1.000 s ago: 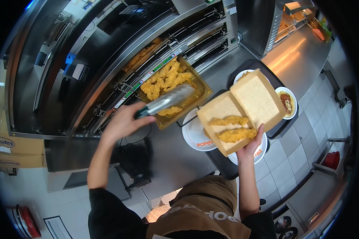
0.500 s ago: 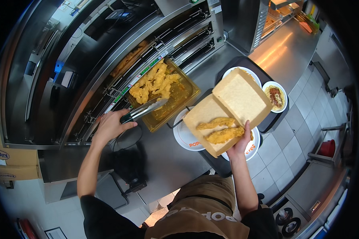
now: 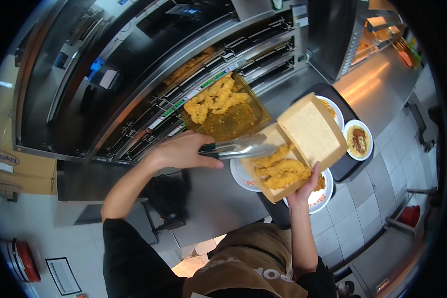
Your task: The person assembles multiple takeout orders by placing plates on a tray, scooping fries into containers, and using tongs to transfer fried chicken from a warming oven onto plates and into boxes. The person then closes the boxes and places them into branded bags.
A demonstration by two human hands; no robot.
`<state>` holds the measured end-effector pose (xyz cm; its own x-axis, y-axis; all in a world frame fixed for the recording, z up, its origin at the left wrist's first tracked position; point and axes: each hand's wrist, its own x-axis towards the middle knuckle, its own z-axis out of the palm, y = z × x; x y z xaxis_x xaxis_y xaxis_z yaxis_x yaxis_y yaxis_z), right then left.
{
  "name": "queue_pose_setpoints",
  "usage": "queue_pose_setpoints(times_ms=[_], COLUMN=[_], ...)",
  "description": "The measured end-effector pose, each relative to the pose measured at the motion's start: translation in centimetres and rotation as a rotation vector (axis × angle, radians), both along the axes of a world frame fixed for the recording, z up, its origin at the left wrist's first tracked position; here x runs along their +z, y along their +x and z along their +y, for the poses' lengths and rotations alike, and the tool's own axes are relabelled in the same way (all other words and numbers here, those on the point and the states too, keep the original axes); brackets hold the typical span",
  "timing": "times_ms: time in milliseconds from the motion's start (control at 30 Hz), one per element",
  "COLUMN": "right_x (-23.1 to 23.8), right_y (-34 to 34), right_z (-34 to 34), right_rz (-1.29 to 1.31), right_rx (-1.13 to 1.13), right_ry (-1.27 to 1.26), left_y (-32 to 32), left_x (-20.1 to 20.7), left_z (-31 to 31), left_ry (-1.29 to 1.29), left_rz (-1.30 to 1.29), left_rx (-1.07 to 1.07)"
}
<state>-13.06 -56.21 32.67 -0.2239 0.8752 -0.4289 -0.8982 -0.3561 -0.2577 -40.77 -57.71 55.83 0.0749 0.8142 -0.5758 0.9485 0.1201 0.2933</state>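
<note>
My left hand [image 3: 186,151] is closed around the dark handle of metal tongs [image 3: 241,148]. The blurred tong tips reach into an open brown cardboard takeaway box [image 3: 313,126], right at a fried chicken strip [image 3: 275,156]; whether they still pinch it I cannot tell. More breaded strips [image 3: 285,174] lie beside it in the box. My right hand [image 3: 305,191] supports the box from its near right side, thumb over the rim. Left of the box, an amber pan [image 3: 256,116] sticks out of the warming cabinet, with fried chicken strips [image 3: 216,99] piled toward its far left.
The steel warming cabinet [image 3: 149,74] curves along the left and back. Under and beyond the box are dark trays [image 3: 345,171], a white plate [image 3: 243,176], another plate [image 3: 320,201] with fried food, and a bowl of topped pasta [image 3: 358,140]. Steel counter [image 3: 218,208] runs below.
My left hand has carried the tongs from the pan rightward into the box. Another chicken strip is now at the box, by the tong tips. The whole view has shifted slightly.
</note>
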Motion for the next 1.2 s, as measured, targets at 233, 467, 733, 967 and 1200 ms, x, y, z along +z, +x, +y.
queue_pose_setpoints(times_ms=[233,467,733,967,1200], right_x=[0.0,0.0,0.4,0.9,1.5], right_y=[2.0,1.4,0.9,0.9,0.0], right_z=[1.1,0.7,0.6,1.0,1.2], right_rz=[-0.118,-0.127,-0.129,-0.052,0.023], right_rx=[-0.134,-0.091,-0.082,-0.075,-0.080], right_ry=[0.048,0.035,0.008,-0.012,0.018], left_y=[-7.2,-6.8,-5.8,-3.3,3.7], left_x=[-4.1,-12.9,-12.2,-5.6,-5.7], left_z=[-1.4,2.6,2.6,0.1,-1.1], left_ry=[0.328,0.655,0.455,0.472,0.468], left_rz=[0.635,0.654,0.581,0.317,0.237], left_rx=[0.109,-0.025,0.089,0.193,-0.125])
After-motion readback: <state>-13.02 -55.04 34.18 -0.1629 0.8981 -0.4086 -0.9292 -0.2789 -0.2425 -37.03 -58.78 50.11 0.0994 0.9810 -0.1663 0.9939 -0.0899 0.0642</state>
